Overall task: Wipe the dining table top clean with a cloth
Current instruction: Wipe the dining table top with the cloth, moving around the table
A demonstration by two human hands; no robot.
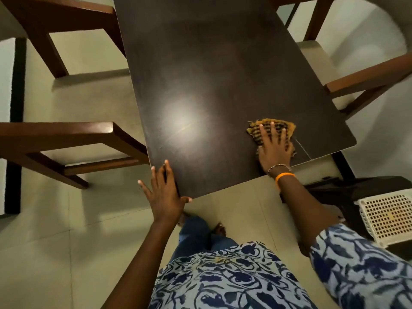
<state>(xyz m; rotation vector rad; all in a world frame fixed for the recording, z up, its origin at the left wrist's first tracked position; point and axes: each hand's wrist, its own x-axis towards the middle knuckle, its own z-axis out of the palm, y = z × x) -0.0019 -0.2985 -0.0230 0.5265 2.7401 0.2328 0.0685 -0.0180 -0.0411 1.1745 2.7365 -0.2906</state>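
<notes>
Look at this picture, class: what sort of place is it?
Probably a home dining area: a dark table with wooden chairs around it, on a tiled floor.

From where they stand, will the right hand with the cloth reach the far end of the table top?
Probably not without moving. The right hand presses the cloth flat near the near right corner, and the table top runs well beyond it. Nothing lies on it to block a sweep; chairs flank both sides.
</notes>
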